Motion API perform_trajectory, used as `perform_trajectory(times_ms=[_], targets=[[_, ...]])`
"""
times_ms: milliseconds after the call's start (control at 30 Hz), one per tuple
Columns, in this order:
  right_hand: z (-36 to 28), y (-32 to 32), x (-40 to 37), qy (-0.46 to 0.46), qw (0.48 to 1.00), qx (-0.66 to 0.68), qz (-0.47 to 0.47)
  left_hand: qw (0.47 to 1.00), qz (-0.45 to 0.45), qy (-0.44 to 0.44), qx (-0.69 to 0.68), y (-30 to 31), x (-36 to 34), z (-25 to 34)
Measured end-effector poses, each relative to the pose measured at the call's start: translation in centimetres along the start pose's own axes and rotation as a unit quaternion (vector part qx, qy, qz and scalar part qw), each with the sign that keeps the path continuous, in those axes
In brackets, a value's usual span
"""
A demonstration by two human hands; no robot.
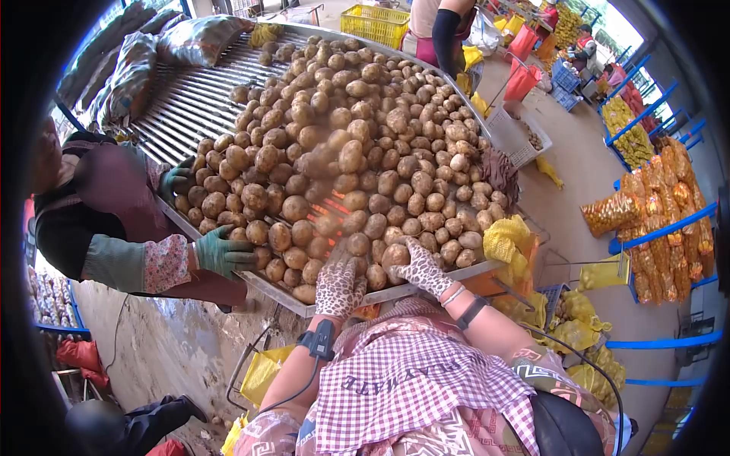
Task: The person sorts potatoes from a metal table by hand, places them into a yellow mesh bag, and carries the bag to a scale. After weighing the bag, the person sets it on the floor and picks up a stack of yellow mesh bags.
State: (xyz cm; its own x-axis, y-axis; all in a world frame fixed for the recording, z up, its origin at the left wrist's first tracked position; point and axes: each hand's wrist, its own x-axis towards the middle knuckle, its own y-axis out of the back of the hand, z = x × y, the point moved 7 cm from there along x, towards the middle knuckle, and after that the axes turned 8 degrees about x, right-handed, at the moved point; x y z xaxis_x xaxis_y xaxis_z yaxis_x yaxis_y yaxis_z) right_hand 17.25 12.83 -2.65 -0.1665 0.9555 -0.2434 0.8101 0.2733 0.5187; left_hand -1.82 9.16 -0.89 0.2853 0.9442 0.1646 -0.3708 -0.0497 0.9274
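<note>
Potatoes (pixel 342 152): way too many to count, def 100+, piled on a slatted metal sorting table (pixel 175 106). Wearer's 2 hands, both in leopard-print gloves, are at the near edge of the pile. Left hand (pixel 340 287) lies flat, palm down on the spuds, fingers loose, gripping nothing. Right hand (pixel 422 266) is cupped over one potato (pixel 395 255), can't tell if it's actually gripping it. Co-worker on the left has 2 green gloves (pixel 224 254), both at the table's edge. 3rd person (pixel 445 34) stands at the far end. 1 yellow crate (pixel 374 24), 1 white basket (pixel 517 133), sacks (pixel 137 61) up left. Concrete floor (pixel 578 182), blue racks (pixel 661 228) w/ orange net bags (pixel 612 213) on the right.
</note>
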Motion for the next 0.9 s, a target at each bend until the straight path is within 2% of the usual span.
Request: perform_trajectory(times_ms=[33,100,167,200,233,333,433,567,633,700,767,867,900], targets=[[-0.8,0.9,-0.2,-0.021,0.998,0.050,-0.018,1.000,-0.009,0.007,-0.002,-0.2,-0.3,0.0],[-1.2,2.2,0.4,0.088,0.992,0.071,0.058,0.998,-0.003,0.051,-0.038,0.8,0.0,-0.3],[-2.8,3.7,0.2,0.097,0.988,0.105,0.055,0.998,-0.014,0.044,-0.048,-0.2,-0.3,-0.9],[-3.3,4.1,0.5,0.147,0.978,0.138,0.051,0.998,-0.012,0.048,-0.047,-0.2,-0.3,-0.9],[-3.3,4.5,0.6,0.145,0.978,0.139,0.048,0.998,-0.005,0.051,-0.046,-0.1,0.1,-0.8],[-6.3,6.3,0.8,0.233,0.963,0.127,0.041,0.998,-0.006,0.067,-0.009,-0.3,0.2,-0.5],[-6.9,6.9,1.4,0.257,0.954,0.151,0.027,0.995,-0.048,0.087,-0.001,-0.5,0.4,-0.6],[-5.6,7.5,3.3,0.289,0.945,0.153,0.027,0.996,-0.026,0.082,-0.026,1.1,1.1,0.0],[-5.2,7.9,3.6,0.286,0.946,0.150,0.038,0.996,-0.028,0.080,-0.039,1.1,0.9,0.4],[-4.4,8.5,4.1,0.174,0.964,0.203,0.010,0.991,-0.060,0.118,0.020,-0.2,0.9,0.1],[-1.8,7.8,5.0,0.132,0.959,0.251,0.020,0.995,-0.039,0.096,0.013,0.0,0.8,-0.2],[0.3,8.2,5.6,0.049,0.989,0.136,0.023,0.996,-0.033,0.085,0.017,-0.4,1.1,0.0],[0.7,8.8,5.5,0.044,0.989,0.137,0.024,0.995,-0.032,0.089,0.022,-0.4,0.9,-0.1]])
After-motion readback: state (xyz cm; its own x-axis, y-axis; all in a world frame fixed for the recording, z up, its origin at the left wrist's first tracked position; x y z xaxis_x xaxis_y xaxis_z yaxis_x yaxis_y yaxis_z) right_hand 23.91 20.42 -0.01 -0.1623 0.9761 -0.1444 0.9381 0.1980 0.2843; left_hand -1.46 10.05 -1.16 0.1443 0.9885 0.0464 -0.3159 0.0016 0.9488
